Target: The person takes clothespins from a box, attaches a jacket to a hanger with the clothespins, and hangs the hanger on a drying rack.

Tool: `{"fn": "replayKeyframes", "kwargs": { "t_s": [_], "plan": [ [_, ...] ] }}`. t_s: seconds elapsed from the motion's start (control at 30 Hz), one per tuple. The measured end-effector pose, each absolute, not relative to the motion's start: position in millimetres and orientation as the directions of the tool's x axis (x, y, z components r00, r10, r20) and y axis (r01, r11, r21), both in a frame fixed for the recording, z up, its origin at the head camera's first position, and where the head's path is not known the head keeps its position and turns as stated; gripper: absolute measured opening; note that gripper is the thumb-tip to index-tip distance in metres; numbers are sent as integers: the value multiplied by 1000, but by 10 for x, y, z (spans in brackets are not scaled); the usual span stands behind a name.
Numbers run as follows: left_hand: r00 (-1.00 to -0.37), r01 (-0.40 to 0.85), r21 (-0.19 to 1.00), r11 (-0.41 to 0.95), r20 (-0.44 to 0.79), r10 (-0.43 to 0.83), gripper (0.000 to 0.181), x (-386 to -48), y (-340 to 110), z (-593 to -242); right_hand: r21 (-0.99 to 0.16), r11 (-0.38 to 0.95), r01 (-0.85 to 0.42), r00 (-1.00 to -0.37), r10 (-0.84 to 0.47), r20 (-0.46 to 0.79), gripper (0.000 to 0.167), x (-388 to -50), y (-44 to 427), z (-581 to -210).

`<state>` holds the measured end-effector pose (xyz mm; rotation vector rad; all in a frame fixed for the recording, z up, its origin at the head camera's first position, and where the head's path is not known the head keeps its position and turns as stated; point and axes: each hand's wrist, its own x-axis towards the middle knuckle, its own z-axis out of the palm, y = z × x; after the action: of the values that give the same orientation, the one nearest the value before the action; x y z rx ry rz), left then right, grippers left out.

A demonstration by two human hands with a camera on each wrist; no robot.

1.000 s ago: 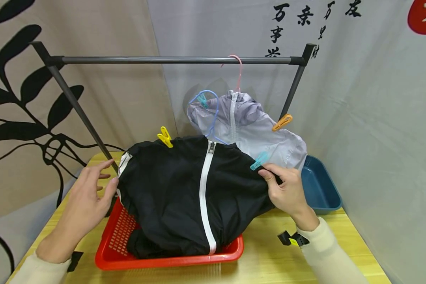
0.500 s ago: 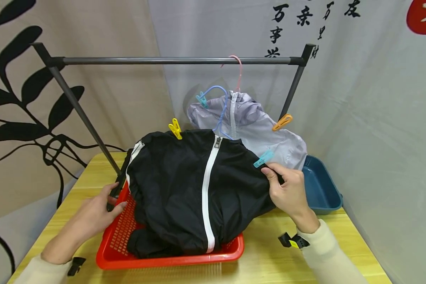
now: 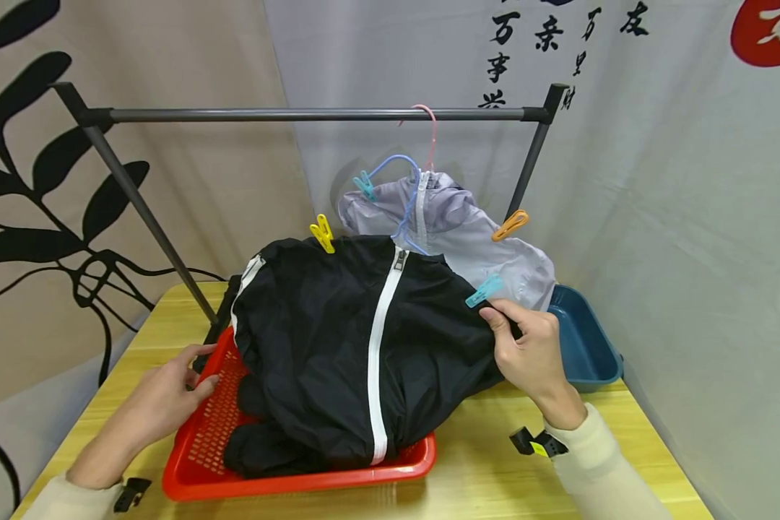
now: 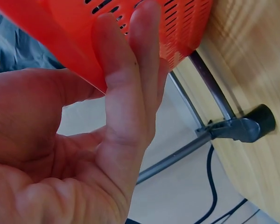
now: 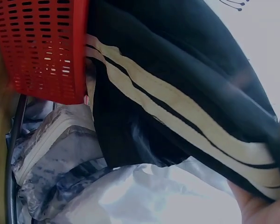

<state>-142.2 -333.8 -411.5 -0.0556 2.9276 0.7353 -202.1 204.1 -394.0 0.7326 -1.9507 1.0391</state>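
Observation:
A black jacket (image 3: pixel 325 339) with a white front zipper lies over the red basket (image 3: pixel 299 485), its lower part inside. From its collar rises a blue hanger hook (image 3: pixel 408 189). A yellow clothespin (image 3: pixel 322 234) and a teal clothespin (image 3: pixel 484 290) are clipped at the shoulders. My right hand (image 3: pixel 529 354) pinches the jacket near the teal clothespin; the right wrist view shows two pale sleeve stripes (image 5: pixel 177 116). At the basket's left rim my left hand (image 3: pixel 162 401) grips the edge, its fingers (image 4: pixel 123 93) lying along the outer wall and the thumb at the rim.
A dark metal rack (image 3: pixel 312 115) spans the table (image 3: pixel 494 462). On it hangs a grey jacket (image 3: pixel 468 231) from a pink hanger (image 3: pixel 432 133), with an orange clothespin (image 3: pixel 510 225). Another teal clothespin (image 3: pixel 365 185) is beside the blue hook. A blue tub (image 3: pixel 581 339) stands at the right.
My left hand has dropped from the jacket's left side to the basket rim. The basket has shifted slightly left. The jacket and blue hook have moved a little up and right.

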Motion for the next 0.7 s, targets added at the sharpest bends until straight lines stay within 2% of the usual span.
{"fn": "replayKeyframes", "kwargs": {
  "t_s": [0.47,0.7],
  "plan": [
    [-959,-199,586,786,-282,-33,75,-1372,-3674,-4090,-415,494,-764,-522,-95,848,15,-2013,2038,-3954],
    [-951,-215,580,786,-307,-34,77,-1371,-3849,-4080,-417,489,-766,-520,-91,849,15,-1999,2044,-3948]
  ]
}}
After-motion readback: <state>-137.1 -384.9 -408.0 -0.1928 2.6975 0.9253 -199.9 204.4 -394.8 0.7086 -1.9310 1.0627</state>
